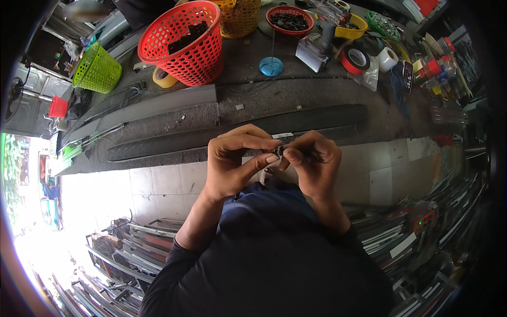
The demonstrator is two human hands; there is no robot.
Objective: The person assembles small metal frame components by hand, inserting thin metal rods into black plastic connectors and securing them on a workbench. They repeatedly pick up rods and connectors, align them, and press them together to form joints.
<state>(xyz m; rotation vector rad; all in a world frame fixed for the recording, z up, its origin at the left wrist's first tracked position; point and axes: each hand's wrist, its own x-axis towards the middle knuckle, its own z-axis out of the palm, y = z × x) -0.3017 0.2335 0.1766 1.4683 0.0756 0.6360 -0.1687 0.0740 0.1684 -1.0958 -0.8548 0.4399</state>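
In front of my body, at the near edge of the dark workbench (248, 100), my two hands meet at the fingertips. My left hand (235, 156) pinches a small dark part (279, 150) between thumb and index finger. The thumb and fingers of my right hand (315, 158) close on the other side of the same part. It is too small and covered to tell its kind. Just beyond my fingertips, a small white label strip (282, 135) shows near a long dark strip (306, 120) lying along the bench.
Across the bench stand a red perforated basket (182, 50) with black pieces, a red bowl (289, 20) of small dark parts and a cordless drill (327, 34). Tape rolls (355, 59) lie right. Metal profiles (127, 253) are stacked on both sides behind me.
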